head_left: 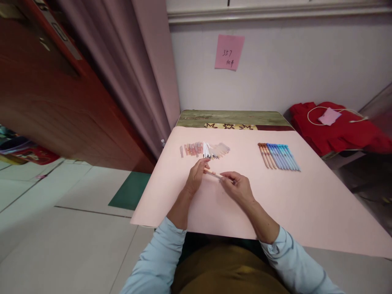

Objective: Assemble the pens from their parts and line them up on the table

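Both hands meet over the middle of a pink table cover (306,204). My left hand (196,176) pinches one end of a thin pale pen (213,174), fingers closed on it. My right hand (237,187) grips the pen's other end, fingers curled. Just beyond the hands lies a loose row of small pen parts (204,149), orange-tinted pieces on the left and white ones on the right. A neat row of finished pens (278,156), a few orange and several blue, lies at the right of the cover.
The table stands against a white wall with a pink note (229,52). A red cloth heap (337,126) with a white cord sits at the right. A curtain and wooden door (45,102) are on the left, above tiled floor and a green mat (130,190).
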Tool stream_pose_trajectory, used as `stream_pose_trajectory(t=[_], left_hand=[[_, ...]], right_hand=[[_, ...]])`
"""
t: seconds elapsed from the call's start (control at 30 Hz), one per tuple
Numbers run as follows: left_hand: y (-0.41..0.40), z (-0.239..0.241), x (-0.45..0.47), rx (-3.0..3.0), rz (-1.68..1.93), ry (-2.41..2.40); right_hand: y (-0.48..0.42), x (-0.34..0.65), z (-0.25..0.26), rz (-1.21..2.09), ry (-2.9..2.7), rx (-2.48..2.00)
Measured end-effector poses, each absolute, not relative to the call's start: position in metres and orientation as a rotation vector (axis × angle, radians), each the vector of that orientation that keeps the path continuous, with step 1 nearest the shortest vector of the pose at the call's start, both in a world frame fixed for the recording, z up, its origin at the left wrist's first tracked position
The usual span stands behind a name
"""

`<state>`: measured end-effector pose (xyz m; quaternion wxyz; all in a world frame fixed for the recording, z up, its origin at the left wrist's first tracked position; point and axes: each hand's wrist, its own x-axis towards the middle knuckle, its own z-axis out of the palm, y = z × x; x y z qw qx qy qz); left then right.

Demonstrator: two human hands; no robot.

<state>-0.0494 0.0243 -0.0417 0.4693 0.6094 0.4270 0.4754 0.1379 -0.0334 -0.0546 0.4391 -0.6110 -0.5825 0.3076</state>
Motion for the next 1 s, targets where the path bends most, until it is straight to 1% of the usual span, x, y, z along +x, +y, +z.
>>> stream_pose_trajectory(t=[0.1, 0.2, 0.33, 0.43, 0.67, 0.87, 0.93, 1.0], left_hand=[[0.029, -0.049, -0.047, 1.358, 1.237, 0.89], [0.032, -0.051, -0.043, 1.095, 1.295, 0.742], [0.029, -0.039, -0.042, 0.793, 1.235, 0.599], [0.026, -0.03, -0.044, 0.7, 1.185, 0.551], [0.027, -0.032, -0.043, 0.698, 1.173, 0.588], [0.029, -0.044, -0.04, 0.86, 1.149, 0.721], [0.029, -0.046, -0.04, 0.908, 1.143, 0.743], [0.029, -0.046, -0.04, 0.945, 1.141, 0.761]], right_hand=[[-0.035, 0.136, -0.052, 0.691, -1.568, -1.554], [-0.037, 0.134, -0.047, 0.554, -1.681, -1.628], [-0.038, 0.132, -0.044, 0.397, -1.74, -1.657], [-0.037, 0.131, -0.045, 0.326, -1.733, -1.64], [-0.034, 0.127, -0.045, 0.451, -1.624, -1.614], [-0.022, 0.149, -0.04, 0.544, -1.288, -1.545], [-0.013, 0.171, -0.035, 0.519, -1.194, -1.573], [-0.004, 0.198, -0.029, 0.422, -1.131, -1.668]])
